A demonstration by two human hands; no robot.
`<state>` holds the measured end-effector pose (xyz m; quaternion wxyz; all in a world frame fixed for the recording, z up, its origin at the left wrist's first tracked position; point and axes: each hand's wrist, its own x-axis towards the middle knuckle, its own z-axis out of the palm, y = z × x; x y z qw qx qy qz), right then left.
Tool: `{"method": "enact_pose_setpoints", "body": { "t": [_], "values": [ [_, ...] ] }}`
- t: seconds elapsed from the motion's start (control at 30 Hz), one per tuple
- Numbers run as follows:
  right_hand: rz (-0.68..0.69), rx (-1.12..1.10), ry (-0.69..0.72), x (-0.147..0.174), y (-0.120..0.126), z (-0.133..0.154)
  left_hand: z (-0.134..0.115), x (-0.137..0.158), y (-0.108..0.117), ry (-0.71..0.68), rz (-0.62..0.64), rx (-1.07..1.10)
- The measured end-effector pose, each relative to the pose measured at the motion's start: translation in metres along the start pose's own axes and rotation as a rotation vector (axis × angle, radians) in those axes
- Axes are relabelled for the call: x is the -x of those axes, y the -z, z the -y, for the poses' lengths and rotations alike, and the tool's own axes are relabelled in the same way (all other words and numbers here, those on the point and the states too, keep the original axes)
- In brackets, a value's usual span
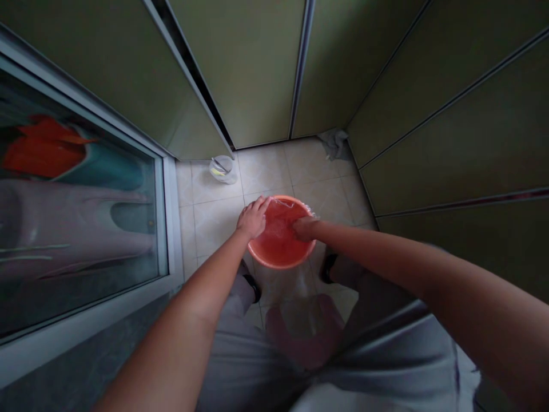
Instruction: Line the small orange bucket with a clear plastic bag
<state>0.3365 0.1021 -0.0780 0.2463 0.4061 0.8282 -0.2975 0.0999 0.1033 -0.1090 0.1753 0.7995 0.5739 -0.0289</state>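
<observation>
Left hand point(254, 217) curled on orange basin point(281, 260) rim, right hand point(305, 228) dipped inside, grip unclear; clear film point(286, 203) only partly on.

You stand in a home's small wash area or balcony corner. Pale square floor tiles point(266, 169), plain olive-green wall panels point(249, 68) and a metal-framed sliding glass door point(86, 217) show it, as does the round orange plastic basin point(278, 252) on the floor.
</observation>
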Motion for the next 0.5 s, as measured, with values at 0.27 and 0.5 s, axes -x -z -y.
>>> {"method": "enact_pose_setpoints", "body": {
  "t": [0.27, 0.5],
  "values": [
    [-0.243, -0.122, -0.161, 0.026, 0.044, -0.024, -0.012, 0.007, 0.008, 0.187, -0.163, 0.212],
    [-0.408, -0.078, -0.149, -0.005, 0.048, -0.030, -0.019, -0.013, 0.018, 0.238, -0.115, 0.276]
  ]
}}
